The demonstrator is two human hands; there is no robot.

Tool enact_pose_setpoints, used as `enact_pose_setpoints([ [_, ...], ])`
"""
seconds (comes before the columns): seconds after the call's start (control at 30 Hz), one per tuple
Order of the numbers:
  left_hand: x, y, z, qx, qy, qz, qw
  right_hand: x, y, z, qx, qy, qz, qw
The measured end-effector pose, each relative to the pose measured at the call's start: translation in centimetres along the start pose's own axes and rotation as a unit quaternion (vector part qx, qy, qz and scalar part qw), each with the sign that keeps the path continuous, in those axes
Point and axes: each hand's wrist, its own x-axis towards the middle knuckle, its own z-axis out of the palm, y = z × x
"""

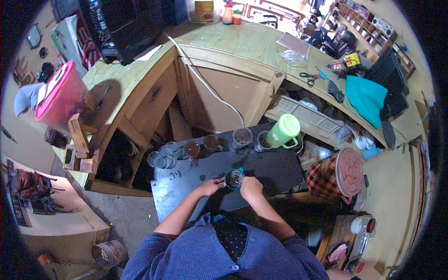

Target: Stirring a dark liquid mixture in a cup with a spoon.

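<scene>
My left hand grips the near left rim of a small teal-rimmed strainer over the dark table. At its right edge, my right hand is closed with the fingers curled; whatever it holds is mostly hidden. Dark bits lie inside the strainer. Beyond stand two glasses of brown drink, empty clear glasses at the left, and a clear container with dark residue. Another clear cup with dark contents touches or nearly touches a light green lidded pitcher.
A wooden counter curves around the table, holding scissors, a teal cloth and a pink-lidded bucket. A white cable hangs down to the table. At right stands a lidded container with checked cloth.
</scene>
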Motion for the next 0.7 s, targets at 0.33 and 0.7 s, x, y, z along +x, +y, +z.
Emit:
enact_pose_setpoints([
  [0.33, 3.6, -0.2, 0.8, 0.000, -0.033, -0.003, 0.999, -1.0, 2.3, 0.5, 0.133, 0.017, 0.015, 0.991],
  [0.7, 4.3, 1.4, 0.2, 0.051, -0.057, 0.030, 0.997, 0.6, 2.5, -1.9, -0.030, -0.005, -0.009, 1.000],
])
